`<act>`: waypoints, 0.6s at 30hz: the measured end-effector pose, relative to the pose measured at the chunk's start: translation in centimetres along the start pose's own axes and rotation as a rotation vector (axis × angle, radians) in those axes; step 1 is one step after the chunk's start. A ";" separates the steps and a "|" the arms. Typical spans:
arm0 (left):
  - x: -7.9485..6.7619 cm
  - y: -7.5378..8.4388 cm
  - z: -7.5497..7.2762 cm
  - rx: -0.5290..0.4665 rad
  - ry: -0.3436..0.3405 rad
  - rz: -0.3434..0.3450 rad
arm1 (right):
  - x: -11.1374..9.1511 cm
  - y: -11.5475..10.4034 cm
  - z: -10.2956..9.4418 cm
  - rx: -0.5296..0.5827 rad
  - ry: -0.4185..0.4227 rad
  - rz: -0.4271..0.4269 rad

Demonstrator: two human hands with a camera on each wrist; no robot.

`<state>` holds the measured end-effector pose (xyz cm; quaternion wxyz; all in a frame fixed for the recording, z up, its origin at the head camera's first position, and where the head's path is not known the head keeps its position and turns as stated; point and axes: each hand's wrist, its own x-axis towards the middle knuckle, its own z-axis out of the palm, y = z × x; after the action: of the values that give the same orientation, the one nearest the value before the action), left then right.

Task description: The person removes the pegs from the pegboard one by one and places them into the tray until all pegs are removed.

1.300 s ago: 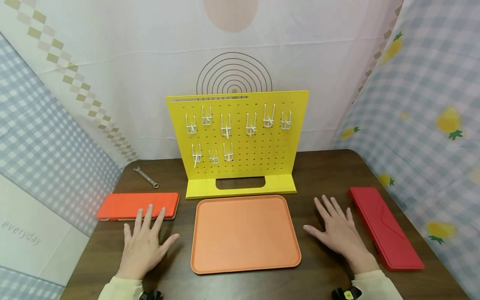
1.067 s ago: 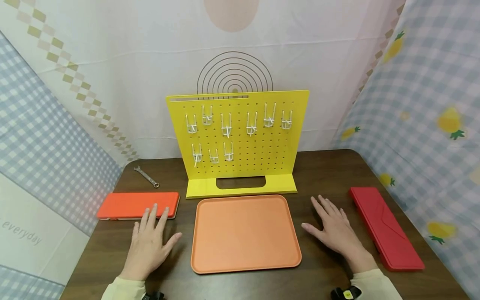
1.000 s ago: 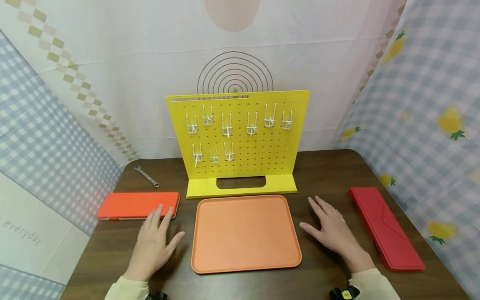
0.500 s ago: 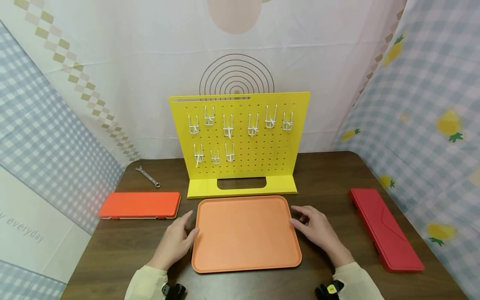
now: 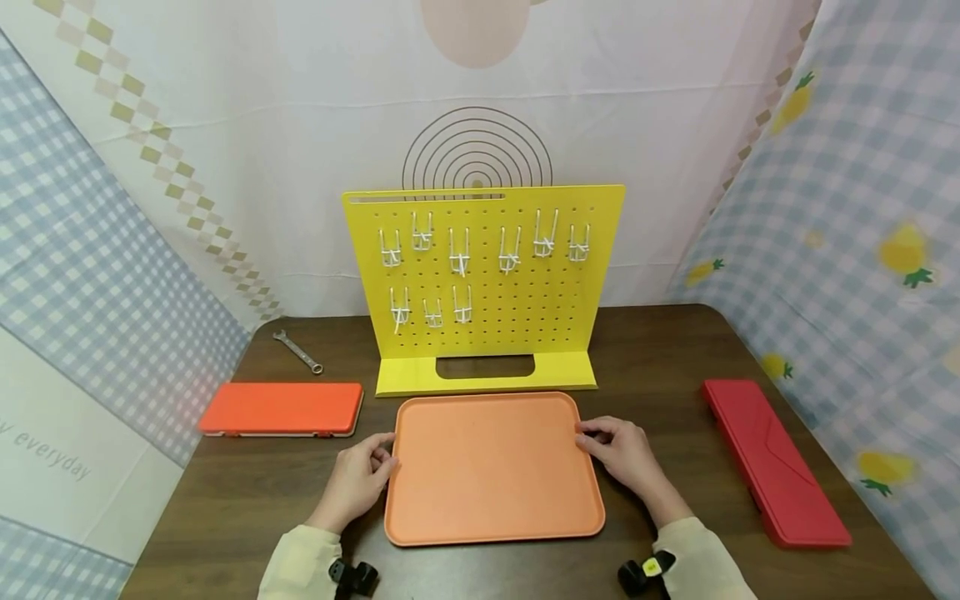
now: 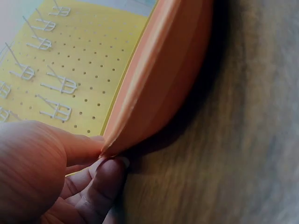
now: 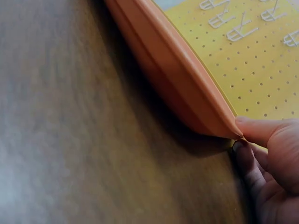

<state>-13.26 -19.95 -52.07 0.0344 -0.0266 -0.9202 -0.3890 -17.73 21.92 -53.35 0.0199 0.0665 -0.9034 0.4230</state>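
An orange rectangular tray (image 5: 491, 471) lies on the table in front of the yellow pegboard. My left hand (image 5: 354, 483) pinches its left rim, thumb on top and fingers curled beneath, as the left wrist view shows on the tray (image 6: 163, 79). On the opposite side my right hand (image 5: 624, 454) pinches the right rim the same way; in the right wrist view the thumb is above the tray edge (image 7: 182, 79) and the fingertips are under it. The curled fingers are partly hidden below the rim in the head view.
A yellow pegboard (image 5: 525, 317) with several white wire hooks stands right behind the tray. An orange-red flat case (image 5: 285, 408) and a wrench (image 5: 298, 352) lie to the left on the wooden table (image 5: 660, 350). A red case (image 5: 776, 462) lies at the right edge.
Both hands have come inward from beside the two cases to the tray's sides. Their spread fingers have curled, and each now grips a rim. The tray's place looks about the same.
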 end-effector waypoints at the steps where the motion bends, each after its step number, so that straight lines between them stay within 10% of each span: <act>1: 0.0 -0.1 0.1 -0.016 0.000 -0.008 | 0.0 0.1 0.0 0.003 -0.004 0.006; 18: 1.0 0.5 2.1 -0.202 0.013 -0.019 | 0.4 2.0 -1.5 0.040 0.014 0.101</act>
<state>-14.33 -18.07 -53.06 0.0337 -0.0189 -0.8762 -0.4804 -18.41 24.31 -53.83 0.0037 0.0182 -0.8968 0.4421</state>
